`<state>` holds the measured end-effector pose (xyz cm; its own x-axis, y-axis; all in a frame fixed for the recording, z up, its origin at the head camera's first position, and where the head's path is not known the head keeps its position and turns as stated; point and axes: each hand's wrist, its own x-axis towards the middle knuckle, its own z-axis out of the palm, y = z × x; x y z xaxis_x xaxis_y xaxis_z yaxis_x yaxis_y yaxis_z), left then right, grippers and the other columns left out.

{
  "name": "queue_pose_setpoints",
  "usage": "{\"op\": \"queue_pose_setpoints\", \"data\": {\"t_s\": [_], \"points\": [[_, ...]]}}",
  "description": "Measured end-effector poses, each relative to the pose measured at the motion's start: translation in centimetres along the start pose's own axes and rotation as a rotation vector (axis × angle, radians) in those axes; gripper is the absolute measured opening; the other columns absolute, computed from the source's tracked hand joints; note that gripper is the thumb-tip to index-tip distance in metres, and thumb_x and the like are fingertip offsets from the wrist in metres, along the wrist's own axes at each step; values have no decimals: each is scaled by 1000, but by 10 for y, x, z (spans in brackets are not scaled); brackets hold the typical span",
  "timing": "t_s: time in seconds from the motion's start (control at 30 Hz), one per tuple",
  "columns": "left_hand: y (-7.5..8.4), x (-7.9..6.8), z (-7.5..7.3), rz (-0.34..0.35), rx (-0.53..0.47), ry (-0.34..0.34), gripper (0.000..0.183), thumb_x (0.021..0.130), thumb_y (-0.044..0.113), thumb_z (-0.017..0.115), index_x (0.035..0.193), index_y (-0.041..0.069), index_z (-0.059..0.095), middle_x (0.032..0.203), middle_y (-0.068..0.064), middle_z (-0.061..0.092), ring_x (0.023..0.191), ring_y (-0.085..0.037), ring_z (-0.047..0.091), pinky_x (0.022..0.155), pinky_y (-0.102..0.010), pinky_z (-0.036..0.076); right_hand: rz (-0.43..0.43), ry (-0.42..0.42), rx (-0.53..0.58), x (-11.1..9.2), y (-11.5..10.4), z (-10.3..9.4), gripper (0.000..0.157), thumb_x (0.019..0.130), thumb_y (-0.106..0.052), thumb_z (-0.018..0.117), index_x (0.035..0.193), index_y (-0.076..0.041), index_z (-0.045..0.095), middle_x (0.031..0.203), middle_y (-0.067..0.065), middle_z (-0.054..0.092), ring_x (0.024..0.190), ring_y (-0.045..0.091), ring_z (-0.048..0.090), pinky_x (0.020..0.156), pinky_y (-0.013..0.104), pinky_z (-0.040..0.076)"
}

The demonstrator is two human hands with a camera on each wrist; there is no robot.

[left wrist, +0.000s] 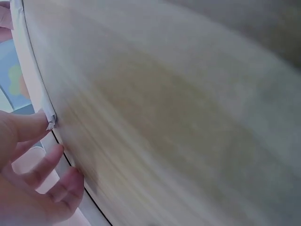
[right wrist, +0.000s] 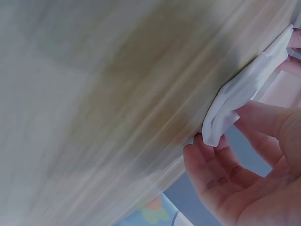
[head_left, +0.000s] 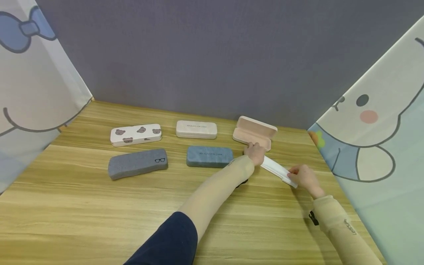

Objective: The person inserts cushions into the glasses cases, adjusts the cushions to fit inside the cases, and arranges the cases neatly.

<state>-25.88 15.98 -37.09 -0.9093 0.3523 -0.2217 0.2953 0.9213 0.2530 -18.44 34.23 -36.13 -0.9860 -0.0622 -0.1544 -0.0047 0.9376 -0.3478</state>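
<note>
A long, folded white strip (head_left: pixel 276 170), soft like cloth or tissue, lies slantwise over the table between both hands. My left hand (head_left: pixel 255 152) pinches its far end, right in front of the open pink glasses case (head_left: pixel 253 133); in the left wrist view the thumb (left wrist: pixel 33 125) presses on that end. At the near end, my right hand (head_left: pixel 303 176) pinches the strip between thumb and fingers. Its layered folds show in the right wrist view, where the fingertips (right wrist: pixel 204 143) sit close to the tabletop.
Left of the hands lie several closed glasses cases: a blue one (head_left: pixel 209 156), a cream one (head_left: pixel 196 129), a white one with bear heads (head_left: pixel 135 134) and a grey one (head_left: pixel 138 163). A grey panel (head_left: pixel 198 55) rises behind the wooden table (head_left: pixel 99 221); printed curtains flank it.
</note>
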Motion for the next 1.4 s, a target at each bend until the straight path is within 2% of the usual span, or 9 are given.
{"op": "queue_pose_setpoints", "data": {"t_s": [0.33, 0.6, 0.67, 0.77, 0.8, 0.9, 1.0, 1.23, 1.4], "points": [[-1, -6, -7, 13, -75, 22, 23, 98, 15, 51, 116, 21, 64, 124, 6, 60, 114, -12, 53, 91, -31, 50, -55, 24, 5, -11, 7, -6, 26, 88, -10, 62, 97, 14, 66, 87, 27, 67, 72, 26, 61, 60, 31, 46], [-5, -2, -4, 40, -108, 61, 38, 96, 11, 52, 133, 21, 52, 131, 6, 54, 104, -9, 54, 86, -30, 51, -19, 30, -30, -13, 13, -9, 25, 88, -11, 63, 96, 12, 67, 89, 27, 68, 75, 30, 62, 63, 36, 48], [-7, -2, -4, 68, -109, 68, 36, 95, 10, 53, 129, 19, 54, 129, 5, 54, 100, -9, 52, 80, -27, 51, -10, 24, -23, -13, 12, -9, 25, 88, -11, 63, 96, 13, 67, 88, 26, 68, 75, 30, 62, 62, 35, 48], [-12, -3, -7, 116, -133, 43, 13, 93, 7, 53, 99, 14, 61, 98, 4, 59, 76, -7, 49, 61, -20, 45, -2, 11, -1, -13, 11, -11, 26, 89, -11, 62, 95, 13, 66, 87, 26, 67, 74, 28, 61, 61, 32, 47], [-13, -4, -8, 130, -165, 29, 13, 93, 4, 52, 86, 13, 59, 84, 3, 55, 66, -7, 45, 55, -18, 40, -9, 7, 8, -14, 10, -12, 25, 89, -11, 61, 95, 13, 66, 86, 26, 67, 73, 27, 61, 60, 31, 46], [-19, -5, -17, 165, -250, 1, 38, 90, -2, 51, 58, 13, 37, 56, 4, 33, 47, -7, 26, 43, -17, 25, -31, 9, 34, -14, 7, -16, 25, 90, -10, 60, 93, 14, 66, 84, 25, 67, 71, 24, 60, 60, 30, 46], [-23, -8, -28, 190, -319, 19, 47, 87, -7, 52, 53, 14, 27, 51, 3, 21, 46, -8, 17, 44, -17, 19, -51, 38, 34, -13, 2, -23, 25, 90, -10, 61, 91, 14, 65, 82, 25, 67, 69, 23, 60, 59, 30, 46], [-35, -15, -52, 210, -405, 85, 36, 86, -5, 57, 58, 13, 41, 57, 4, 37, 52, -8, 32, 51, -17, 30, -105, 113, -11, -6, -14, -42, 26, 91, -12, 61, 90, 15, 64, 80, 27, 67, 67, 29, 63, 56, 32, 46], [-44, -14, -67, 182, -440, 106, 43, 85, -4, 58, 54, 14, 34, 52, 4, 27, 48, -7, 24, 47, -17, 24, -156, 154, -33, 4, -25, -55, 24, 91, -12, 61, 87, 12, 65, 78, 26, 67, 66, 28, 61, 57, 32, 44]]}}
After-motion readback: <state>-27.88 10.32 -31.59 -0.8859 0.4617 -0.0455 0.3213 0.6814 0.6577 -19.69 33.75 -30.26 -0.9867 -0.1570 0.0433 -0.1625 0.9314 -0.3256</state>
